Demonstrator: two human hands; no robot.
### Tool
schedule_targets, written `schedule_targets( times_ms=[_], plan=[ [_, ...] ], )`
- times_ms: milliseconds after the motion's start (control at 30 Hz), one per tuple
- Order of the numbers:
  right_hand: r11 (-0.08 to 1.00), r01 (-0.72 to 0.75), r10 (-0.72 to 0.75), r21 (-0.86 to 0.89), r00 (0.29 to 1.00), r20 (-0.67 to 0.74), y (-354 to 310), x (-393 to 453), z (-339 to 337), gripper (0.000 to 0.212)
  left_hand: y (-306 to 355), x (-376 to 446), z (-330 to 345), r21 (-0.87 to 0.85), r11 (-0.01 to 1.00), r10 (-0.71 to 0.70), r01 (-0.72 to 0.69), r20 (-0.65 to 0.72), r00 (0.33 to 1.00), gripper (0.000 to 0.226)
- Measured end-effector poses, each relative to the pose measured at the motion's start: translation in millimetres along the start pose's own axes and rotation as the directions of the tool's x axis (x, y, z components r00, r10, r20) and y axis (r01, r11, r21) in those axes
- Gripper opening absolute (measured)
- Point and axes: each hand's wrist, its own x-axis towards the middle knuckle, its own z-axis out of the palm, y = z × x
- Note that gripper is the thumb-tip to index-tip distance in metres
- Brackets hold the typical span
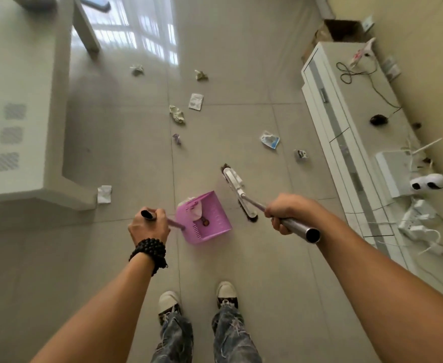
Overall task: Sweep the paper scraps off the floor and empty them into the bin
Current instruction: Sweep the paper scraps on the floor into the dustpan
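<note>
My left hand point(149, 223) grips the long handle of a pink dustpan point(210, 226) resting on the tiled floor; a few scraps lie inside it. My right hand point(283, 213) holds the metal handle of a broom, whose white head point(237, 191) sits on the floor just right of the dustpan. Several paper scraps are scattered ahead: a crumpled ball point(177, 114), a flat wrapper point(196, 101), a blue and white packet point(269, 139), a small scrap point(301, 154), two far balls point(137, 70) point(201, 75), and a white piece point(104, 194) by the table leg. No bin is in sight.
A white table point(24, 100) fills the left side, its leg close to the dustpan. A low white cabinet point(346, 132) with cables, a router and a power strip runs along the right wall. A cardboard box point(338, 31) stands at the far right. My shoes point(196, 297) are below.
</note>
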Motion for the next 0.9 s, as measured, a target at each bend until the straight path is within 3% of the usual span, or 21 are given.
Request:
schedule_targets(
  times_ms=[167,400,700,900],
  plan=[
    [1.0,0.029,-0.029,0.001,0.995,-0.099,-24,10,61,0.013,1,42,-80,0.049,0.995,0.088,-0.085,-0.048,0.995,0.027],
    [0.997,0.064,-0.067,-0.03,0.992,-0.107,-74,26,125,0.019,-39,93,-150,0.142,0.986,0.107,-0.091,-0.111,0.988,0.025],
    [0.989,0.058,-0.059,-0.139,0.998,-0.007,-103,22,211,0.016,-84,129,-155,0.056,0.997,-0.037,0.048,-0.171,0.985,0.027],
    [0.994,0.044,-0.024,-0.098,0.981,0.194,-139,9,229,0.009,-87,135,-148,-0.072,0.989,-0.142,0.132,-0.171,0.975,0.021]
  ],
)
